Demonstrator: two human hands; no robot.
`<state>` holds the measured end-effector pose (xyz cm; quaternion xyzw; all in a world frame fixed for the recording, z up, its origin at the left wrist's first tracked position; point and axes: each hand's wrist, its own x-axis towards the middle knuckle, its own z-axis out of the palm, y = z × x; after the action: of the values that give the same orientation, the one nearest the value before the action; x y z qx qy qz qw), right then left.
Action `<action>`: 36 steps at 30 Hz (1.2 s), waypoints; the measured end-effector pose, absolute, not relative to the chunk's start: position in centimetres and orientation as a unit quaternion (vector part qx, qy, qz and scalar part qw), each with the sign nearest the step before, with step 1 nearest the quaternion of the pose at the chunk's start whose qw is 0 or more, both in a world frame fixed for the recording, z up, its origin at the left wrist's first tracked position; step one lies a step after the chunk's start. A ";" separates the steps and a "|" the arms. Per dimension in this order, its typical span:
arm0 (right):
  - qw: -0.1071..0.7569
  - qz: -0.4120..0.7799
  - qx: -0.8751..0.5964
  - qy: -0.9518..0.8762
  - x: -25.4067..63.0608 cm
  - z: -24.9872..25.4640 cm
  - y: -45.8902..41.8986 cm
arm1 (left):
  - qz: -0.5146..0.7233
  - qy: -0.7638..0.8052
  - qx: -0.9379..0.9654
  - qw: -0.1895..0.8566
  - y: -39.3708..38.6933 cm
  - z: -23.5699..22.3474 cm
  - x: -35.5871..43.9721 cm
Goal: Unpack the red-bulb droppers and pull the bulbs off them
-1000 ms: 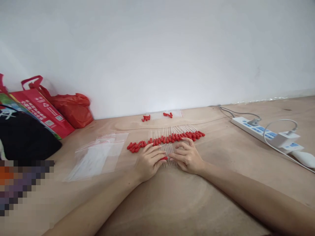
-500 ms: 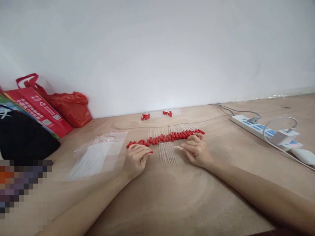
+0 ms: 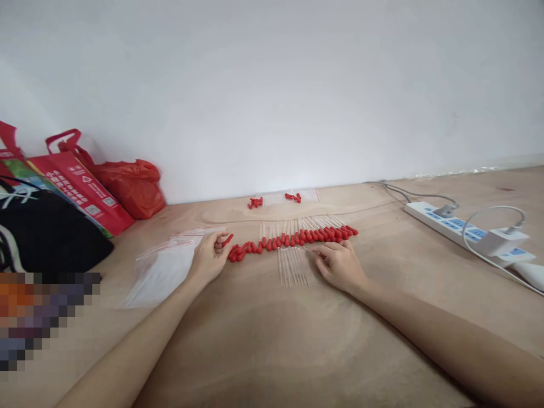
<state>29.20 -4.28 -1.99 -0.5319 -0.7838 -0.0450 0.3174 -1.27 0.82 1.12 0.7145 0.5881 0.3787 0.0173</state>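
My left hand (image 3: 211, 255) is closed in a pinch on a red rubber bulb (image 3: 228, 240), at the left end of a row of red bulbs. My right hand (image 3: 338, 263) lies at the right, thumb and fingertips pinched at the end of a thin clear dropper tube (image 3: 306, 247); most of that tube is hidden. Between the hands, several clear tubes (image 3: 292, 267) lie side by side below the row. Red bulbs (image 3: 293, 239) fill the row's middle and right, many with clear tubes (image 3: 318, 221) pointing away from me.
Clear zip bags (image 3: 164, 272) lie at the left. Near the wall, small piles of red bulbs (image 3: 255, 202) sit by another clear bag (image 3: 272, 198). A power strip (image 3: 446, 221) with plugs and cables is at the right. Red bags (image 3: 131, 187) and a black bag (image 3: 55, 238) stand at the left.
My left hand has moved left and slightly up, and its red bulb now points up from the fingers. My right hand stays by the tubes, its fingertips slightly nearer the row.
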 end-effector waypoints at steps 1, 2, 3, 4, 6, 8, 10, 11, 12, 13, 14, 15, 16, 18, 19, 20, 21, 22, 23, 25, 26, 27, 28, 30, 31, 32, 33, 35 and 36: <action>0.313 -0.047 -0.534 -0.784 29.1 -1.9 -4.4 | 0.372 0.599 0.709 0.026 0.9 1.1 -1.5; 0.307 -0.050 -0.534 -0.786 28.9 -1.9 -4.5 | 0.364 0.606 0.707 0.034 1.0 1.1 -1.5; 0.301 -0.054 -0.534 -0.788 28.8 -1.8 -4.6 | 0.356 0.610 0.707 0.042 1.0 1.0 -1.5; 0.294 -0.056 -0.533 -0.791 28.6 -1.7 -4.8 | 0.349 0.612 0.708 0.050 1.1 0.9 -1.4; 0.285 -0.057 -0.530 -0.797 28.4 -1.6 -5.0 | 0.339 0.612 0.712 0.065 1.1 0.7 -1.2; 0.283 -0.054 -0.527 -0.800 28.3 -1.4 -5.2 | 0.336 0.612 0.712 0.074 1.2 0.5 -1.2; 0.290 -0.050 -0.521 -0.801 28.3 -1.3 -5.3 | 0.340 0.610 0.712 0.065 1.3 0.5 -1.4; 0.296 -0.047 -0.516 -0.802 28.3 -1.2 -5.3 | 0.345 0.607 0.714 0.053 1.3 0.5 -1.5; 0.303 -0.044 -0.511 -0.803 28.3 -1.2 -5.3 | 0.351 0.603 0.716 0.035 1.3 0.5 -1.5; 0.311 -0.040 -0.504 -0.804 28.3 -1.2 -5.3 | 0.357 0.596 0.719 0.012 1.2 0.7 -1.5; 0.319 -0.036 -0.498 -0.805 28.3 -1.2 -5.4 | 0.363 0.585 0.725 -0.015 1.1 0.8 -1.4; 0.327 -0.031 -0.493 -0.805 28.2 -1.2 -5.3 | 0.364 0.569 0.736 -0.044 1.0 1.0 -1.1; 0.334 -0.028 -0.490 -0.805 28.2 -1.2 -5.3 | 0.358 0.549 0.751 -0.071 0.8 1.3 -0.6; 0.347 -0.027 -0.487 -0.801 28.3 -1.3 -5.2 | 0.329 0.503 0.792 -0.110 0.5 1.8 0.9; 0.353 -0.027 -0.489 -0.797 28.4 -1.4 -5.2 | 0.306 0.481 0.814 -0.115 0.4 2.0 1.8; 0.360 -0.028 -0.492 -0.792 28.5 -1.4 -5.1 | 0.287 0.464 0.830 -0.114 0.4 2.2 2.9; 0.367 -0.029 -0.496 -0.786 28.6 -1.4 -4.9 | 0.268 0.450 0.845 -0.106 0.5 2.4 4.1; 0.374 -0.030 -0.500 -0.780 28.8 -1.4 -4.8 | 0.256 0.445 0.853 -0.095 0.7 2.5 5.4; 0.383 -0.030 -0.504 -0.773 29.0 -1.5 -4.6 | 0.245 0.442 0.859 -0.081 1.0 2.5 6.6; 0.400 -0.031 -0.515 -0.758 29.6 -1.5 -4.3 | 0.233 0.441 0.865 -0.056 1.8 2.3 9.0; 0.407 -0.030 -0.522 -0.749 29.8 -1.6 -4.1 | 0.230 0.442 0.866 -0.045 2.3 2.2 10.1; 0.414 -0.028 -0.529 -0.740 30.1 -1.6 -3.9 | 0.228 0.443 0.866 -0.038 2.7 2.0 11.1; 0.420 -0.025 -0.536 -0.732 30.3 -1.7 -3.7 | 0.228 0.444 0.866 -0.034 3.1 1.9 11.9; 0.431 -0.019 -0.547 -0.717 30.6 -1.8 -3.4 | 0.231 0.449 0.862 -0.031 3.8 1.5 13.2; 0.437 -0.017 -0.551 -0.711 30.7 -1.8 -3.3 | 0.234 0.453 0.860 -0.029 4.0 1.4 13.7; 0.441 -0.017 -0.552 -0.707 30.7 -1.9 -3.2 | 0.239 0.456 0.857 -0.026 4.2 1.3 13.9; 0.445 -0.018 -0.552 -0.705 30.7 -1.9 -3.1 | 0.244 0.459 0.854 -0.022 4.3 1.2 14.1; 0.445 -0.025 -0.550 -0.706 30.6 -1.9 -3.1 | 0.255 0.459 0.851 -0.014 4.5 1.0 14.2; 0.443 -0.028 -0.548 -0.709 30.5 -1.9 -3.1 | 0.261 0.460 0.849 -0.013 4.5 1.0 14.2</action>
<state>30.55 -3.11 -1.90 -0.5479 -0.7091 -0.0280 0.4429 14.18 4.50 0.98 0.8487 0.4600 0.2609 -0.0126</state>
